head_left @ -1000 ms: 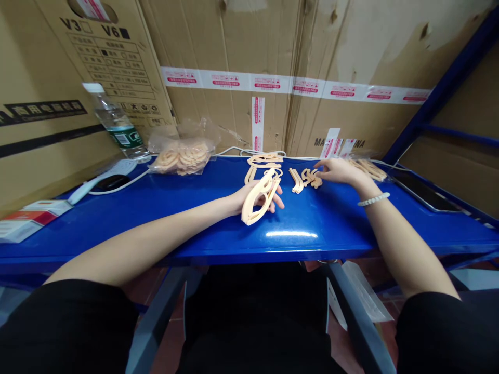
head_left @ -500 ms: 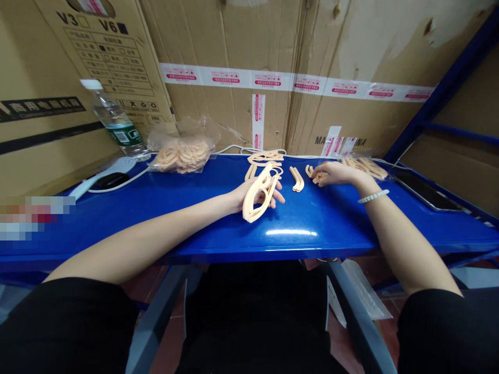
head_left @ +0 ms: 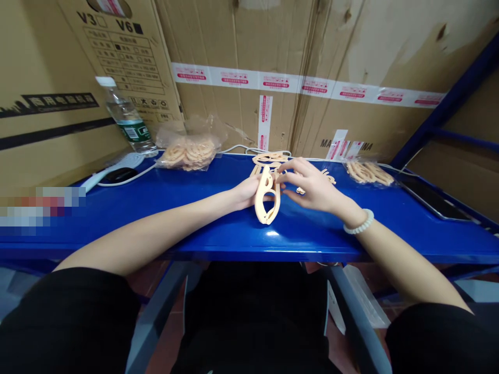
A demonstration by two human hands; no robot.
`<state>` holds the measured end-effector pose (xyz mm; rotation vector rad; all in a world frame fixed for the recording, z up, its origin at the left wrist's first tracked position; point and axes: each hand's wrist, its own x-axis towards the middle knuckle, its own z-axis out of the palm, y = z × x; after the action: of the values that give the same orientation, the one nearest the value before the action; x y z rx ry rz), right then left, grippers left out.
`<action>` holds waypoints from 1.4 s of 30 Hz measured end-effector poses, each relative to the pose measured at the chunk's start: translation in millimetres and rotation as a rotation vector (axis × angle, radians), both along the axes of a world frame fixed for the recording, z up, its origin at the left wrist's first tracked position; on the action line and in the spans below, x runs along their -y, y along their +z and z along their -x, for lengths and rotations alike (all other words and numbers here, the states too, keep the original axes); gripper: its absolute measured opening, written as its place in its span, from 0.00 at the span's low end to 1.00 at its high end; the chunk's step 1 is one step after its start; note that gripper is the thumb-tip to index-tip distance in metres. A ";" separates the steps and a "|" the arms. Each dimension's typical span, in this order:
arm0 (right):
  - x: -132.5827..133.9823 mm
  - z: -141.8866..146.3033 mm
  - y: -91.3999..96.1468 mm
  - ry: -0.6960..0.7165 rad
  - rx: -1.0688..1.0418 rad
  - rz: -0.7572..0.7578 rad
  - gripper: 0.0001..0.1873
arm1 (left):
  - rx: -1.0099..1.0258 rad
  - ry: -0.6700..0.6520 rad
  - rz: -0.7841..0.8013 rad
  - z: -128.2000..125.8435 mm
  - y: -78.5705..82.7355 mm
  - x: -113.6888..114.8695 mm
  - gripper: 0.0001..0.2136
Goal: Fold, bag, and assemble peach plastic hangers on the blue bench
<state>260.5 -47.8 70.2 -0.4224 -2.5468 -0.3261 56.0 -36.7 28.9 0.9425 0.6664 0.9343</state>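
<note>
My left forearm [head_left: 167, 227] runs from the near left toward the middle, where my left hand [head_left: 249, 192] is curled in a grip. My right forearm [head_left: 401, 264] comes in from the near right, and my right hand [head_left: 315, 186] hovers just right of the other, its fingers [head_left: 292, 177] bent and spread.

The looped piece [head_left: 259, 205] in the middle is pale peach, like the bagged pieces [head_left: 191, 155] far left; the tabletop [head_left: 187, 218] is solid blue; the far cardboard [head_left: 234, 31] is brown, its white tape [head_left: 253, 78] repeating a red print; the far-left bottle [head_left: 119, 110] has a white cap [head_left: 106, 81] and green label [head_left: 134, 131]; the sleeves [head_left: 70, 322] are black, the bracelet [head_left: 359, 224] milky white.
</note>
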 end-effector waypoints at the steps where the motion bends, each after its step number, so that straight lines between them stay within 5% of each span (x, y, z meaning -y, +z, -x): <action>1: 3.5 4.0 -2.1 0.021 0.025 -0.013 0.09 | 0.007 0.022 0.010 -0.5 0.2 0.6 0.10; 8: -1.0 4.2 -15.9 -0.008 0.100 -0.069 0.07 | 0.023 0.094 0.056 1.2 1.1 1.9 0.08; 12: -6.1 3.8 -18.6 -0.015 0.095 -0.144 0.10 | 0.061 0.101 0.075 1.4 1.5 3.2 0.18; 19: -14.4 -6.8 -12.3 -0.086 0.139 -0.234 0.10 | -0.278 0.090 -0.243 -8.2 -7.6 14.2 0.02; 27: -10.9 -6.2 -8.4 -0.191 0.199 -0.314 0.10 | -0.309 0.308 -0.398 -5.9 -10.4 13.6 0.03; 42: 15.5 18.3 -24.7 -0.290 0.311 -0.059 0.13 | -0.209 0.564 -0.374 -6.1 -10.6 17.0 0.10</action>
<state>242.2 -63.3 45.5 -0.7743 -2.7658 -0.6142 62.1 -53.7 18.3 1.2221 0.9843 1.5090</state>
